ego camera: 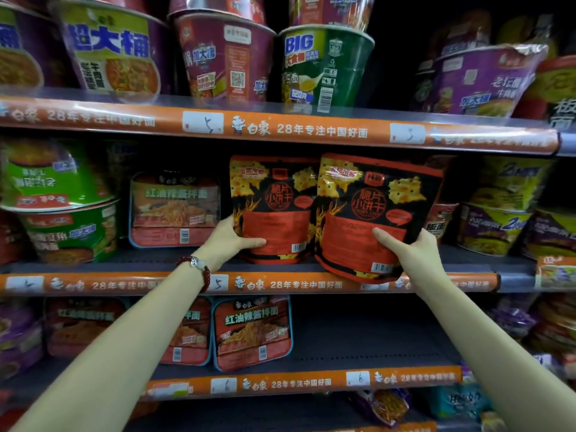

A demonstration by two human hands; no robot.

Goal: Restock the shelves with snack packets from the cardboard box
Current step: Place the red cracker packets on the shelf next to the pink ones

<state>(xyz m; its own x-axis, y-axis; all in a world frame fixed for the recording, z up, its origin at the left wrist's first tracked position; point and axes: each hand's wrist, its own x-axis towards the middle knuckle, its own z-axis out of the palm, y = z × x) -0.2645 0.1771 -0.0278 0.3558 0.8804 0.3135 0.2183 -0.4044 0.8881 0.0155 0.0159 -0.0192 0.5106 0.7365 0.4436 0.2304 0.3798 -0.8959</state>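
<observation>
Two red and black snack packets stand side by side at the middle shelf (149,266). My left hand (229,240) grips the lower left edge of the left packet (274,207), thumb across its front; that packet stands upright on the shelf. My right hand (414,254) grips the lower right corner of the right packet (374,213), which tilts slightly and overhangs the shelf's orange front strip. The right packet's left edge overlaps the left one. The cardboard box is out of view.
Noodle bowls fill the top shelf (280,129). Green bowls (59,210) and a red noodle tray (174,210) stand left of the packets, purple and yellow bowls (495,219) to the right. Red trays (252,332) sit on the lower shelf, with bare shelf to their right.
</observation>
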